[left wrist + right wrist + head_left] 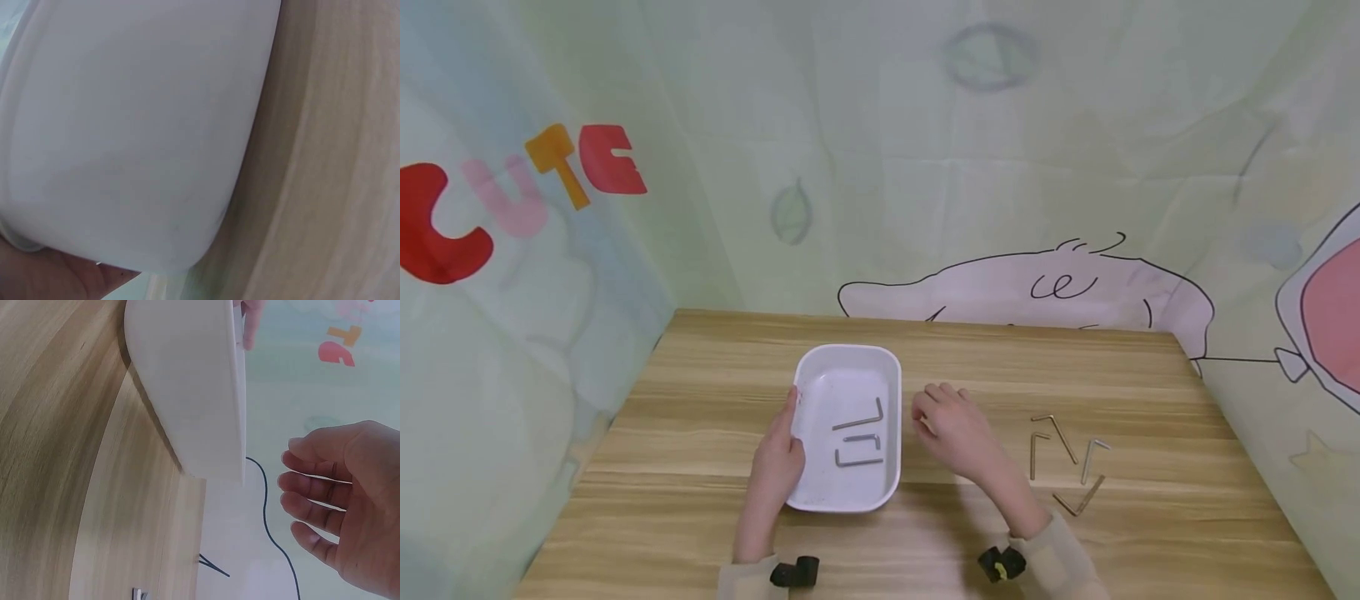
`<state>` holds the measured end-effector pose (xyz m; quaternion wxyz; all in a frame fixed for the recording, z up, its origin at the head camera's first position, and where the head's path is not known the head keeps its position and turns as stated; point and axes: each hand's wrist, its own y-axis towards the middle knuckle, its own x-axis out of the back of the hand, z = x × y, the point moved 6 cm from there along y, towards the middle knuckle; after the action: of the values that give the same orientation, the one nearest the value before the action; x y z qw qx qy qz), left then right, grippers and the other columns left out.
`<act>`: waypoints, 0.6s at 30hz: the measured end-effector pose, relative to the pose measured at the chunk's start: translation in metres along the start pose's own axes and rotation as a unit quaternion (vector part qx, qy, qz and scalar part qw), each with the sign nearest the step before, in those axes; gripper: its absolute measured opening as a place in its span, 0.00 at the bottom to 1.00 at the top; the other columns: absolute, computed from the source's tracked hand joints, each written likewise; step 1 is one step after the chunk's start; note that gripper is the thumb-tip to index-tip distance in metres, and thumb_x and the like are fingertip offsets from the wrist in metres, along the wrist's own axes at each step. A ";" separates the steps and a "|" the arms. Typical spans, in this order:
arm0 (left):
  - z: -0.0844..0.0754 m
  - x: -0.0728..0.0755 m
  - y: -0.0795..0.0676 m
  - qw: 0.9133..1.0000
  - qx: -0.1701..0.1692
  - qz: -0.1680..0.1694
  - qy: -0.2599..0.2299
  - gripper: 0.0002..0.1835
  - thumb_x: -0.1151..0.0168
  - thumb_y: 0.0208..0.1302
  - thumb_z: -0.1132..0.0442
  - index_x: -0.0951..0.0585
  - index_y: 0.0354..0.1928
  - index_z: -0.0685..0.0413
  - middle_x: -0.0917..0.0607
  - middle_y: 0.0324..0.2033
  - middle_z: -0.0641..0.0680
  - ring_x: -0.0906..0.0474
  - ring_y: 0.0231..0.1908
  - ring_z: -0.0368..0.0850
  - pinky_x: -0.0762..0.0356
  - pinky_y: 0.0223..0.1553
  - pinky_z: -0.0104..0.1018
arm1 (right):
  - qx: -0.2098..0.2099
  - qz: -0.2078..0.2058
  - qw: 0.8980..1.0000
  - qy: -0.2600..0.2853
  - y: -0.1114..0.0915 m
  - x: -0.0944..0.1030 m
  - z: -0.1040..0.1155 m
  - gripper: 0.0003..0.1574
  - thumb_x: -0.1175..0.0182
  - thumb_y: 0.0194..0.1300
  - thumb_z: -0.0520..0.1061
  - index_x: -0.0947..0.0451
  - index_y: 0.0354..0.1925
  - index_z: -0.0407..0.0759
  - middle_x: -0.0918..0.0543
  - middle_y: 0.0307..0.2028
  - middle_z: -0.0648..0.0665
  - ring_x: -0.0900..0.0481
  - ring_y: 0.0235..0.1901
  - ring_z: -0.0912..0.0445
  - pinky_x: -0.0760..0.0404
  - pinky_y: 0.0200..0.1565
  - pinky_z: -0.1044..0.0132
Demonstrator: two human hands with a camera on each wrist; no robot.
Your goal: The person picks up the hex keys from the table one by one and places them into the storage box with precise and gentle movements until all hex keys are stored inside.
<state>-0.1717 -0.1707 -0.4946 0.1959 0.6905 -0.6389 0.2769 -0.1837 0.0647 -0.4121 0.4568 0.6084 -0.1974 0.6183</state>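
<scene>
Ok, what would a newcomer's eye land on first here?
Probably the white tray, gripped at its left side by the left hand, with three L-shaped hex keys inside. Next, four more hex keys on the wooden table, right of the empty right hand. Then the word CUTE, upper left on the printed backdrop.

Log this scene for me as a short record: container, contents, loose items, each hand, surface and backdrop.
Container: white rectangular tray with rounded corners
Contents: three L-shaped metal rods, resembling hex keys
Loose items: four more L-shaped metal rods, on the table to the right
Left hand: grip on the tray's left side
Right hand: beside the tray's right side, fingers loosely curled, holding nothing
Surface: brown wood-grain table
Backdrop: pale green printed sheet, lettered CUTE at left
</scene>
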 end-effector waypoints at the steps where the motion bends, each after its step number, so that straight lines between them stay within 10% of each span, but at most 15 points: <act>1: 0.000 0.000 0.000 1.000 0.001 0.000 -0.001 0.36 0.60 0.68 0.73 0.54 0.76 0.49 0.43 0.73 0.65 0.46 0.72 0.63 0.46 0.72 0.57 | -0.001 0.000 1.000 0.000 -0.001 0.000 -0.002 0.06 0.36 0.58 0.42 0.25 0.29 0.50 0.25 0.27 0.55 0.32 0.29 0.61 0.35 0.33 0.70; 18: 0.000 0.000 0.000 1.000 -0.008 -0.010 0.007 0.36 0.59 0.67 0.73 0.51 0.76 0.51 0.42 0.72 0.66 0.45 0.71 0.64 0.45 0.71 0.57 | -0.037 0.019 0.999 0.033 -0.021 -0.012 -0.027 0.09 0.33 0.53 0.39 0.24 0.31 0.47 0.22 0.30 0.52 0.27 0.35 0.57 0.27 0.38 0.62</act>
<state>-0.1718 -0.1701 -0.4946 0.2086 0.6936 -0.6326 0.2744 -0.1838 0.0926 -0.4351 0.4735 0.5667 -0.2167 0.6385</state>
